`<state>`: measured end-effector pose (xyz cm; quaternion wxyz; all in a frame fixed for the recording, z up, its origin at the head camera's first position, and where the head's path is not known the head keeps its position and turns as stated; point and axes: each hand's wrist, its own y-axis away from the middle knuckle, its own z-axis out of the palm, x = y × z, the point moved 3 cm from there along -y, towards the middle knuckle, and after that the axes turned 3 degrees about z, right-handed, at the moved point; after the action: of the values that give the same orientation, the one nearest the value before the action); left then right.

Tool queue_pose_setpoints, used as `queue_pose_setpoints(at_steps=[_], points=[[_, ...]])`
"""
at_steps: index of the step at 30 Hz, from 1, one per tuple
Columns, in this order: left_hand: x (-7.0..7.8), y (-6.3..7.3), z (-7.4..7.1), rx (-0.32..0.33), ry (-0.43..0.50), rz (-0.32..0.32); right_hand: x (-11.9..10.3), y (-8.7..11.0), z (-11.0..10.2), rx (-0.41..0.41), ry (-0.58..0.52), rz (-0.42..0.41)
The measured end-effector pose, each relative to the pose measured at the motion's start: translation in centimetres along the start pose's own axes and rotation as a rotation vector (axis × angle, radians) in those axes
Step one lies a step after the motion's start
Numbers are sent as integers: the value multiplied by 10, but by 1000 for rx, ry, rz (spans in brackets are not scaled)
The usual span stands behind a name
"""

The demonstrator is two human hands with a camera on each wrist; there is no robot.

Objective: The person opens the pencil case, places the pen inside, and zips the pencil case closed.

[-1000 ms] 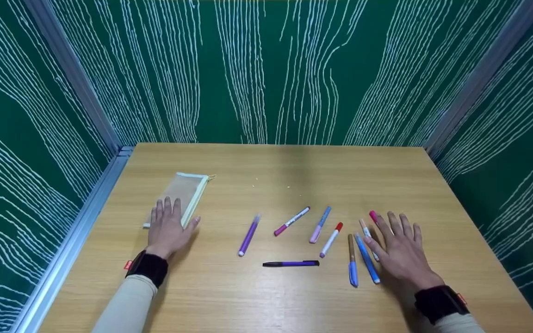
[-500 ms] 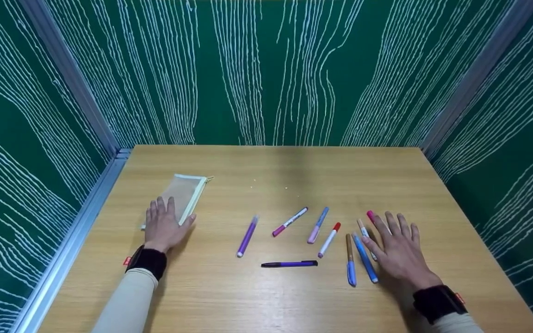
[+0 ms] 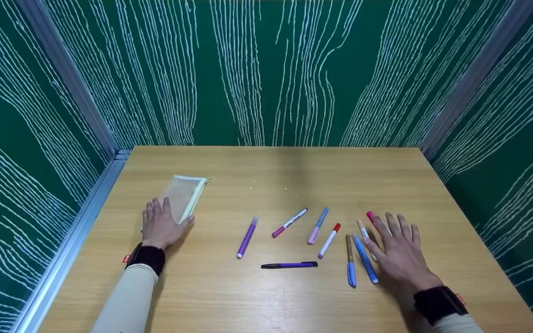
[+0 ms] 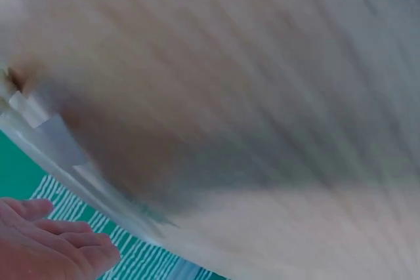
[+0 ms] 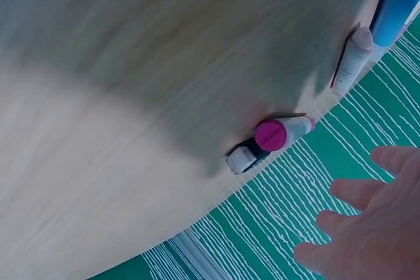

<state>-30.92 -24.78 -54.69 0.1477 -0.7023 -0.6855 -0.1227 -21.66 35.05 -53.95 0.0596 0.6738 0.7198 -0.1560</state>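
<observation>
In the head view my left hand (image 3: 161, 230) is held palm down with straight fingers, overlapping the lower left part of a flat mesh zip pouch (image 3: 182, 196) with a pale mint border. My right hand (image 3: 401, 253), fingers spread, hovers at the right over several felt-tip markers. Partly under it lie a pink-ended marker (image 3: 370, 215) and a white marker with a peach end (image 3: 362, 229). Beside its thumb are a blue marker (image 3: 365, 259) and a brown-and-blue pen (image 3: 350, 263). In the right wrist view, the pink cap (image 5: 271, 136) lies beyond the fingers. Neither hand holds anything.
Mid-table lie a purple marker (image 3: 247, 238), a pink-and-white marker (image 3: 290, 223), a blue-and-lilac marker (image 3: 318, 225), a red-ended marker (image 3: 329, 240) and a black-and-purple pen (image 3: 289, 265). Green walls with white lines (image 3: 266, 69) stand around the wooden table (image 3: 229, 300).
My left hand has shifted slightly to the left over the pouch. The head view has tilted a little; the right hand, pouch and markers keep their places.
</observation>
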Motion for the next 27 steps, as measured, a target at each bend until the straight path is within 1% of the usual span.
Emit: queue_pose_setpoints(at_steps=[4,7,11,15,22,27], points=[[-4,-2,5,-26,-1,-7,1,1,0,-5,4,7],[-6,-4,7,-31,14,-1,1,2,-1,-1,5,9],[-6,-4,7,-43,35,8,1,2,0,-10,6,12],[-7,-3,7,-56,32,3,1,2,0,-25,12,15],[-5,-2,6,-13,43,13,4,3,-1,-6,-5,3],[-3,-1,7,-11,49,3,4,3,-1,-1,-14,4]])
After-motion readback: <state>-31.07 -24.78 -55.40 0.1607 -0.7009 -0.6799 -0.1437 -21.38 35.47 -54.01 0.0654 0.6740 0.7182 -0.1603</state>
